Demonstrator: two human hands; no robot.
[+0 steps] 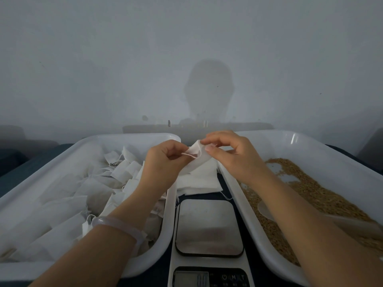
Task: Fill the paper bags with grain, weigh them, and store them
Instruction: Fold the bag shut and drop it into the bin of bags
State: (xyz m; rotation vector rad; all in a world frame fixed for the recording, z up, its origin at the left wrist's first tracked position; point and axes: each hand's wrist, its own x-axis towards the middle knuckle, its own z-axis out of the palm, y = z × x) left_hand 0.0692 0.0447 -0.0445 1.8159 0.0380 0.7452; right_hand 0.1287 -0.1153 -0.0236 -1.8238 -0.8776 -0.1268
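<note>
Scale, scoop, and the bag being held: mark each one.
scale [208, 226]: head view, middle of its steel platform.
scoop [266, 211]: head view, its rounded bowl end.
held bag [195, 160]: head view, its white body below the opened mouth.

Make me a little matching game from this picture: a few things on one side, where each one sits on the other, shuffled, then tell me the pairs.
Things:
1. scale
2. grain
3. small white bag
4. bracelet

Places:
A. on the left wrist
B. between the left tray and the right tray
C. pinched by the left hand and the right hand
D. spread in the right tray

Pairs: 1-B, 2-D, 3-C, 4-A.
</note>
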